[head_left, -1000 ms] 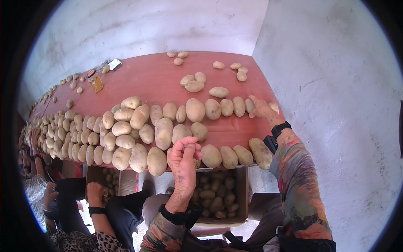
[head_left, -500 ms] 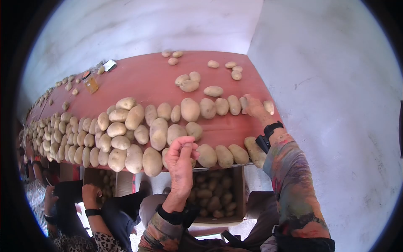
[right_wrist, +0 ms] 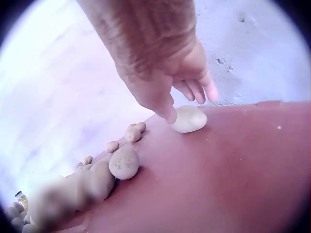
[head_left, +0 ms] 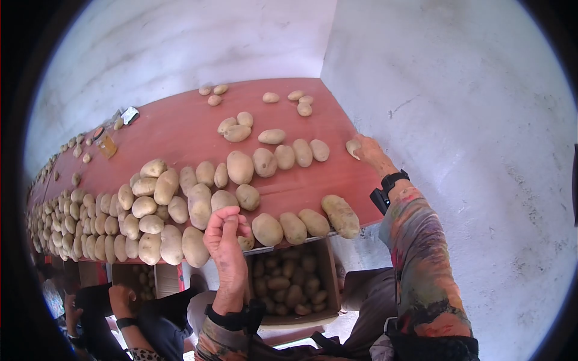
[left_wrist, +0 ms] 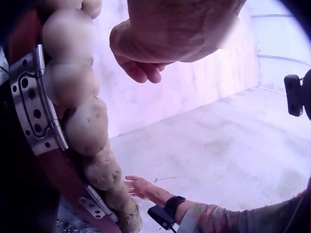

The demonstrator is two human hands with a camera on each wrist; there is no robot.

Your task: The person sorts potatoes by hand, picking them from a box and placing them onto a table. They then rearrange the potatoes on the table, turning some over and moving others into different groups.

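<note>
Evidently, the right hand [head_left: 373,152] reaches to the lone potato [right_wrist: 189,120] near the right edge of the worktop [head_left: 313,186], thumb at its side and fingers extended; this grip stands apart, not clamped. The straddle presumably checks a rounded body liable to roll. The left hand [head_left: 227,246] hangs over the front edge, obscuring part of the front potato row [head_left: 293,227], its grip loosely curled around nothing visible. A bare gap separates the lone potato from the back potato row [head_left: 283,157]. The wall [head_left: 469,120] close alongside limits clearance; a cardboard box [head_left: 332,274] of potatoes sits below.
</note>
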